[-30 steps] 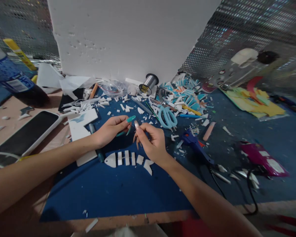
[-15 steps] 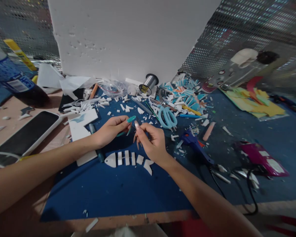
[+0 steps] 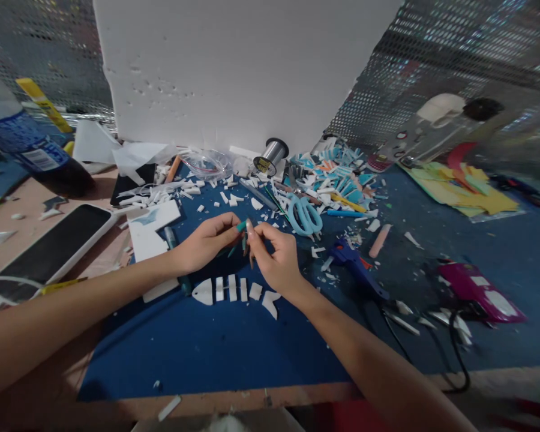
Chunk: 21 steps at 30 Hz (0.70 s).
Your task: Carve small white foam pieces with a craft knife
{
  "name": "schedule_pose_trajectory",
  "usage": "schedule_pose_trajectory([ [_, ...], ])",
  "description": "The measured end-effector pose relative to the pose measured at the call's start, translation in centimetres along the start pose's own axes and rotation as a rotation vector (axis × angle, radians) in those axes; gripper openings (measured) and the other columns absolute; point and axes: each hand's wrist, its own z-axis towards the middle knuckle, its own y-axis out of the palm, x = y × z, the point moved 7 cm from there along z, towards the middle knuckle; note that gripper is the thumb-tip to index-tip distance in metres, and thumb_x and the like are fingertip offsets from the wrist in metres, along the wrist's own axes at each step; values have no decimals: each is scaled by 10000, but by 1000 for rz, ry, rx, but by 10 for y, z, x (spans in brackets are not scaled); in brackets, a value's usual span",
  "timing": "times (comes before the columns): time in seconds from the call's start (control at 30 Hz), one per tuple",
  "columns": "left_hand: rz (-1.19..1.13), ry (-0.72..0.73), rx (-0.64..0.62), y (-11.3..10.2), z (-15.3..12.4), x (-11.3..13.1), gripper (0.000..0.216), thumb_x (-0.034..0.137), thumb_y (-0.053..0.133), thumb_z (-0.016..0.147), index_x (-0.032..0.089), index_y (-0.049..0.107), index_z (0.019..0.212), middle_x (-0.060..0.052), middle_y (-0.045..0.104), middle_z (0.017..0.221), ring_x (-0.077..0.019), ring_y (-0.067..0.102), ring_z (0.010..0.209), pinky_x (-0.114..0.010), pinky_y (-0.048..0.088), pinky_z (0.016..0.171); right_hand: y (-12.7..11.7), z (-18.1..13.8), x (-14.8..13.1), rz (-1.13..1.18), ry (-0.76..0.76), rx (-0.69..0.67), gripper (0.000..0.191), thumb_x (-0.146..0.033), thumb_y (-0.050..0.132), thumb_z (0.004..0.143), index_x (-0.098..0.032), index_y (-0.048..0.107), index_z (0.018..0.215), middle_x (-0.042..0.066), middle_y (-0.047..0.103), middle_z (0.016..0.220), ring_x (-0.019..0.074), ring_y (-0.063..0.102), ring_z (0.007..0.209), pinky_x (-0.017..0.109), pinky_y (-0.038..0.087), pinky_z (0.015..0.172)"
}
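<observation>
My left hand, with teal nails, and my right hand, with long pale nails, meet fingertip to fingertip above the blue mat. Both hands are closed in a pinch on something too small and thin to make out. Just below them lies a fish skeleton laid out from white foam pieces, with its head to the left and its tail to the right. A teal pen lies under my left wrist, beside a white foam sheet.
Light blue scissors, a blue glue gun with its cord, and a wire spool lie behind and to the right among white and blue scraps. A phone and a bottle are at left. A large white foam board stands behind.
My two hands have closed the small gap between them, and the fingertips now touch. The view has shifted slightly.
</observation>
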Motion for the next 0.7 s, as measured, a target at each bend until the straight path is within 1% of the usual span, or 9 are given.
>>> schedule_pose_trajectory([
  [0.1, 188, 67, 93, -8, -1, 4, 284, 331, 435, 884, 177, 410, 647, 52, 371, 566, -78, 337, 519, -214, 290, 503, 2, 0, 6, 24, 73, -24, 365, -327, 439, 927, -202, 438, 585, -47, 434, 468, 86, 452, 399, 242, 397, 465],
  [0.2, 444, 208, 188, -15, -4, 17, 275, 263, 443, 881, 186, 364, 629, 63, 329, 536, -78, 319, 501, -211, 269, 492, 6, -1, 18, 93, 173, -56, 368, -390, 414, 932, -201, 465, 621, -39, 484, 490, 92, 496, 421, 237, 421, 482],
  [0.3, 684, 361, 235, -18, -8, 31, 223, 176, 443, 872, 188, 371, 661, 53, 371, 570, -81, 350, 511, -209, 278, 503, 11, -1, 33, 171, 269, -79, 364, -447, 418, 915, -199, 491, 660, -26, 515, 529, 102, 511, 453, 236, 428, 484],
  [0.43, 892, 490, 316, -26, -10, 48, 192, 131, 415, 870, 186, 412, 686, 22, 457, 613, -102, 401, 541, -216, 302, 517, 16, -2, 48, 259, 384, -80, 385, -519, 449, 878, -194, 510, 681, -26, 513, 559, 88, 454, 411, 227, 387, 424],
  [0.53, 970, 559, 300, -27, -10, 58, 199, 131, 382, 877, 180, 455, 700, -16, 525, 658, -130, 459, 609, -233, 341, 559, 17, -2, 48, 315, 399, -69, 419, -562, 452, 865, -190, 544, 694, -5, 552, 568, 110, 502, 464, 241, 431, 470],
  [0.63, 1000, 553, 251, -22, -9, 59, 214, 142, 351, 887, 178, 477, 719, -37, 548, 678, -146, 474, 638, -251, 360, 586, 17, -1, 44, 369, 358, -62, 444, -605, 460, 843, -192, 568, 721, 17, 604, 612, 131, 542, 522, 266, 468, 522],
  [0.7, 1001, 537, 232, -15, -9, 56, 215, 153, 341, 889, 182, 469, 718, -36, 540, 672, -145, 472, 636, -253, 363, 592, 17, -1, 41, 405, 338, -49, 445, -616, 474, 829, -195, 570, 719, 16, 609, 629, 134, 550, 537, 273, 474, 538],
])
